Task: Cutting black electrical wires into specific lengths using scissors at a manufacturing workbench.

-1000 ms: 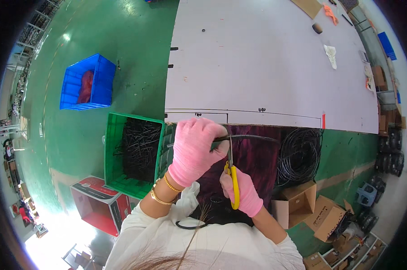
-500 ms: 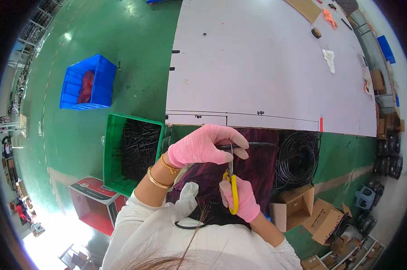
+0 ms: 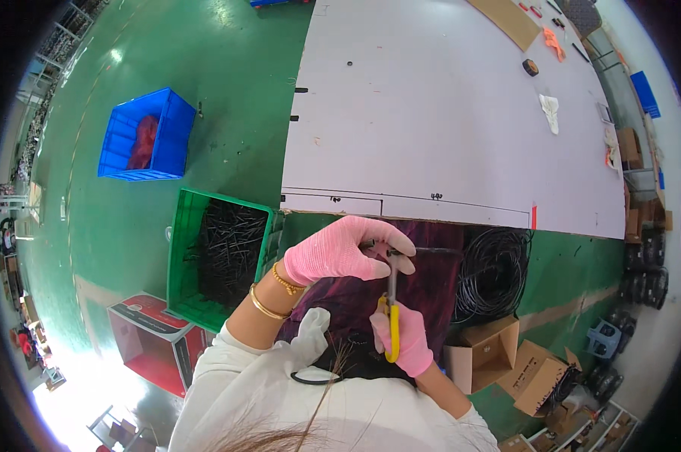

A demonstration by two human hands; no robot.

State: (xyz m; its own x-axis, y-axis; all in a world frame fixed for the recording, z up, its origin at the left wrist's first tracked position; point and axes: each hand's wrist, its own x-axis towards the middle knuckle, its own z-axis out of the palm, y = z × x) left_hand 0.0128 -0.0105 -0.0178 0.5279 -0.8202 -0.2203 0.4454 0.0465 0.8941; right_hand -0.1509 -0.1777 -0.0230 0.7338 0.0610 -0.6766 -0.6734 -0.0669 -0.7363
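My left hand (image 3: 344, 248), in a pink glove with pale fingertips, is closed around a short stretch of black tubing (image 3: 367, 244). More black tubing (image 3: 438, 250) runs from beside those fingertips toward a large black coil (image 3: 495, 271) on the right. Gripped by their yellow handles in my pink-gloved right hand (image 3: 406, 339) are scissors (image 3: 392, 316). Their blades point away from me and meet the tubing at my left fingertips, where a dark end of tubing shows. A dark purple cloth (image 3: 423, 290) lies beneath my hands.
A white table (image 3: 446, 120) with marked lines stands ahead. To the left is a green crate (image 3: 176, 256) of short black pieces, with a blue crate (image 3: 171, 143) farther off. A red box (image 3: 148, 346) sits at lower left, and cardboard boxes (image 3: 498, 346) at lower right.
The scissor blades have come together at the tubing. The tubing that ran through the fingers unbroken now shows an end beside the blades. Both hands have shifted slightly toward me.
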